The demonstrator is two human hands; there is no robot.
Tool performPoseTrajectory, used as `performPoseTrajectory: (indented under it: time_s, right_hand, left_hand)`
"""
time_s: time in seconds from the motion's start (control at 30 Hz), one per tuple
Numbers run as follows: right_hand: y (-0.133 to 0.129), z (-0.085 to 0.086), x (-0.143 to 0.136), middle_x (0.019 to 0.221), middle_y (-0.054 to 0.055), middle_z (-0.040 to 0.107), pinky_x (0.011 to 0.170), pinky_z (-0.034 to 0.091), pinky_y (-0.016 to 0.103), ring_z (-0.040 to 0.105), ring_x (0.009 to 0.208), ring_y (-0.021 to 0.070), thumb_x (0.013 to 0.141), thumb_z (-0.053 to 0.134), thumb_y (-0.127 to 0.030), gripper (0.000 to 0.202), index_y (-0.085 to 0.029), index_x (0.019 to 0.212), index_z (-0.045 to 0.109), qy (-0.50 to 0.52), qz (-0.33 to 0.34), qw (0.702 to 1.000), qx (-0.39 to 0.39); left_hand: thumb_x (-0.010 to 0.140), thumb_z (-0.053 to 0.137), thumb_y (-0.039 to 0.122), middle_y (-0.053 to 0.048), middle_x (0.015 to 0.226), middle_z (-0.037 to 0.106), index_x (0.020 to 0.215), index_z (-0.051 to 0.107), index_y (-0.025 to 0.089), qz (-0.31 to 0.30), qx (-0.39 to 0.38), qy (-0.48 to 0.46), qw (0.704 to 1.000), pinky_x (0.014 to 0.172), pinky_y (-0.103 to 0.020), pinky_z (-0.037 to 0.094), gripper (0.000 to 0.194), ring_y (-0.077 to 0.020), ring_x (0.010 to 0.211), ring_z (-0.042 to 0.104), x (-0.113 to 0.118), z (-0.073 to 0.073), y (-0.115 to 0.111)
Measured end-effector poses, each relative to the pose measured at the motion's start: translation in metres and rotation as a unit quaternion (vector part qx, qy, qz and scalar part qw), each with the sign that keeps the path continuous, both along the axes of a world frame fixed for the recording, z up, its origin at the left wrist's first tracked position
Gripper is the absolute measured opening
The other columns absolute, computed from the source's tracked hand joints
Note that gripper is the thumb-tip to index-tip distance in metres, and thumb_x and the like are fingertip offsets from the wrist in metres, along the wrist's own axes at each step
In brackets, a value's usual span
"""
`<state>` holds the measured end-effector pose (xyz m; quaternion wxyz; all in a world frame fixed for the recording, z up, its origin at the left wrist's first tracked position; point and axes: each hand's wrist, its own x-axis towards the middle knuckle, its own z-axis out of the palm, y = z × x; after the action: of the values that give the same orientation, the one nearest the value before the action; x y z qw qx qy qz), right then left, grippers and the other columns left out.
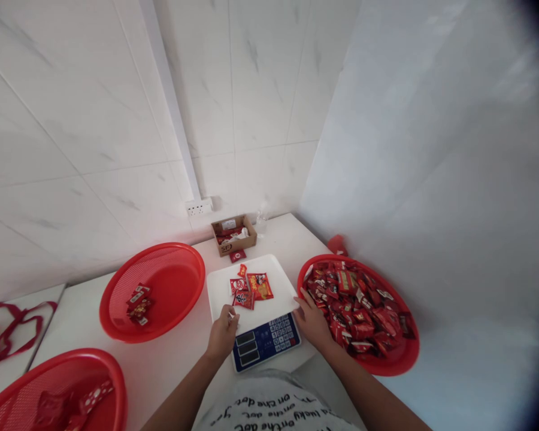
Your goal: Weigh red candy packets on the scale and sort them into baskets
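A white weighing tray (269,314) sits on a scale with a blue keypad and display panel (266,342). Several small red snack packets (244,299) and a larger red-and-yellow packet (260,286) lie on the tray. My left hand (223,330) is at the tray's front left edge, its fingers curled together; what they hold, if anything, is too small to make out. Beside the tray's right edge, my right hand (312,320) has its thumb and fingers apart, fingertips by the tray corner and the rim of a red basket (397,366) heaped with red packets.
Left of the scale stands a red mesh basket (179,293) with a few packets. Another red basket (119,383) is nearer, at lower left. Behind the tray are a small cardboard box (238,244), a red packet (238,256) and clear plastic (261,221). Red ribbon (38,323) lies far left.
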<state>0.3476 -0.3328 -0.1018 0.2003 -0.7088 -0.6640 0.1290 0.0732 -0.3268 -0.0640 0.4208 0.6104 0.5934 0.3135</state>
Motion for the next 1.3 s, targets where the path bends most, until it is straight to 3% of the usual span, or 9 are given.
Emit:
performPoseTrajectory:
  time_s: [0.13, 0.3, 0.53, 0.7, 0.83, 1.0, 1.3]
  right_hand:
    - [0.0, 0.0, 0.0, 0.143, 0.011, 0.035, 0.099, 0.038, 0.04, 0.046, 0.122, 0.0244, 0.081, 0.042, -0.023, 0.039, -0.017, 0.116, 0.058, 0.007, -0.004, 1.0, -0.002]
    - [0.001, 0.0, -0.001, 0.143, 0.011, 0.035, 0.1, 0.037, 0.04, 0.043, 0.124, 0.0247, 0.081, 0.042, -0.023, 0.04, -0.016, 0.117, 0.057, 0.001, -0.004, 1.0, -0.005]
    - [0.0, 0.003, -0.002, 0.142, 0.012, 0.036, 0.098, 0.038, 0.042, 0.045, 0.122, 0.0261, 0.081, 0.042, -0.023, 0.038, -0.016, 0.114, 0.059, -0.005, -0.007, 1.0, -0.005]
    - [0.0, 0.001, -0.001, 0.141, 0.012, 0.038, 0.1, 0.036, 0.042, 0.043, 0.123, 0.0255, 0.081, 0.042, -0.023, 0.037, -0.017, 0.113, 0.06, 0.01, -0.005, 1.0, 0.005]
    - [0.0, 0.0, -0.001, 0.141, 0.011, 0.038, 0.1, 0.037, 0.04, 0.043, 0.123, 0.0247, 0.081, 0.042, -0.023, 0.036, -0.017, 0.112, 0.06, 0.005, -0.004, 1.0, 0.004]
    - [-0.001, 0.001, -0.001, 0.143, 0.012, 0.036, 0.1, 0.037, 0.041, 0.044, 0.123, 0.0254, 0.081, 0.041, -0.022, 0.037, -0.015, 0.112, 0.06, -0.003, 0.0, 1.0, 0.008]
    - [0.0, -0.002, 0.0, 0.142, 0.011, 0.037, 0.1, 0.037, 0.039, 0.045, 0.122, 0.0242, 0.081, 0.042, -0.023, 0.036, -0.017, 0.111, 0.061, -0.003, -0.003, 1.0, 0.006]
  left_hand:
    - [0.081, 0.044, 0.044, 0.008, 0.056, 0.046, 0.081, 0.04, 0.024, 0.044, -0.01, -0.085, 0.995, 0.058, -0.024, 0.039, 0.02, -0.0132, 0.056, 0.052, 0.004, 0.013, 0.006]
    - [0.073, 0.058, 0.05, 0.007, 0.06, 0.047, 0.078, 0.049, 0.022, 0.105, -0.034, -0.212, 0.971, 0.053, -0.022, 0.035, 0.03, -0.0091, 0.052, 0.044, 0.01, 0.052, 0.016]
    - [0.066, 0.071, 0.046, 0.006, 0.071, 0.051, 0.075, 0.05, 0.019, 0.086, -0.101, -0.423, 0.896, 0.049, -0.017, 0.033, 0.035, -0.003, 0.051, 0.041, 0.016, 0.094, 0.014]
    - [0.066, 0.075, 0.034, 0.005, 0.072, 0.053, 0.075, 0.053, 0.018, 0.071, -0.16, -0.518, 0.837, 0.05, -0.017, 0.038, 0.029, -0.0038, 0.054, 0.047, 0.021, 0.111, 0.01]
    - [0.066, 0.075, 0.023, 0.003, 0.078, 0.058, 0.079, 0.057, 0.019, 0.038, -0.183, -0.561, 0.806, 0.064, -0.019, 0.047, 0.023, -0.0065, 0.065, 0.055, 0.021, 0.12, 0.006]
    - [0.063, 0.077, 0.013, 0.002, 0.089, 0.063, 0.088, 0.061, 0.021, 0.004, -0.174, -0.558, 0.812, 0.08, -0.021, 0.047, 0.031, -0.0076, 0.078, 0.059, 0.022, 0.129, -0.001]
    - [0.062, 0.079, 0.025, 0.005, 0.069, 0.059, 0.078, 0.059, 0.02, -0.033, -0.086, -0.464, 0.881, 0.06, -0.018, 0.041, 0.025, -0.0059, 0.06, 0.052, 0.026, 0.138, -0.013]
